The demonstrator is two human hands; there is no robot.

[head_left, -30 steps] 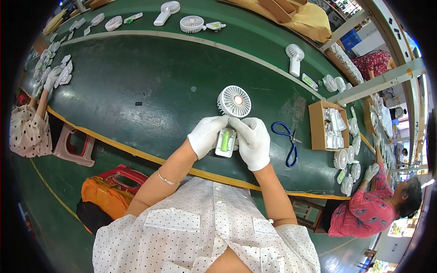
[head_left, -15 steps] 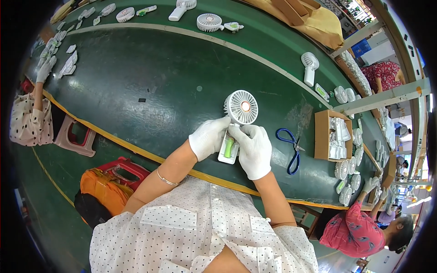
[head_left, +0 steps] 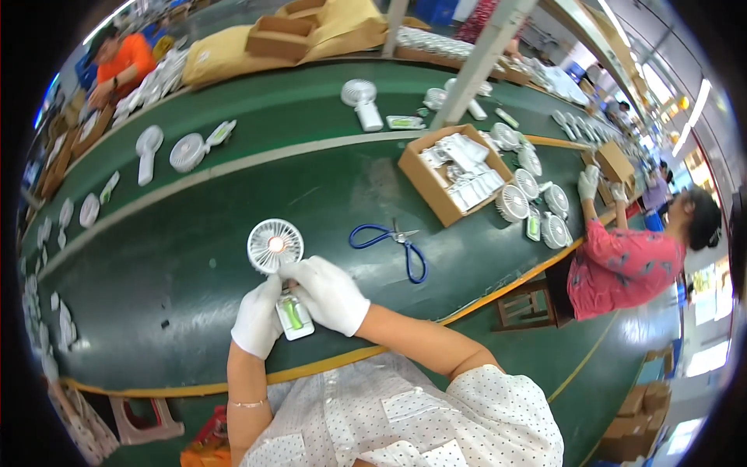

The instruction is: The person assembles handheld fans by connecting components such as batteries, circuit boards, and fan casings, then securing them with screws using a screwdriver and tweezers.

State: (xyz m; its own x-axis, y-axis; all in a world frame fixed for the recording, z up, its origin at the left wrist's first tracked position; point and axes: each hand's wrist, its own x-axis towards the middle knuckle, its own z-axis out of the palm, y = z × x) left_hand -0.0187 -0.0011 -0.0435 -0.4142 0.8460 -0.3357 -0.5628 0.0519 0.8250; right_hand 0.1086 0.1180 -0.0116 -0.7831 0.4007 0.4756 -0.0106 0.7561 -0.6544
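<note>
A small white handheld fan [head_left: 264, 260] lies in front of me on the green work table, its round grille pointing away from me. Its handle [head_left: 299, 331] is open and shows a bright green part inside. My left hand [head_left: 259, 317], in a white glove, grips the fan from the left near its neck. From the right, my gloved right hand [head_left: 328, 297] has its fingers pressed together at the same neck. Those fingertips hide the joint between head and handle. To the right of my hands are blue-handled scissors [head_left: 398, 240], their blades apart.
A cardboard box [head_left: 436, 187] of white plastic parts stands at the right, with several fan heads [head_left: 513, 203] beside it. More fans [head_left: 360, 97] lie on the far green strip beyond a pale rail. A co-worker in a red top [head_left: 622, 265] sits at the right.
My view has swung to the right, so the fan and my hands now appear farther left. Both hands remain at the fan's neck, and the right glove now covers more of it.
</note>
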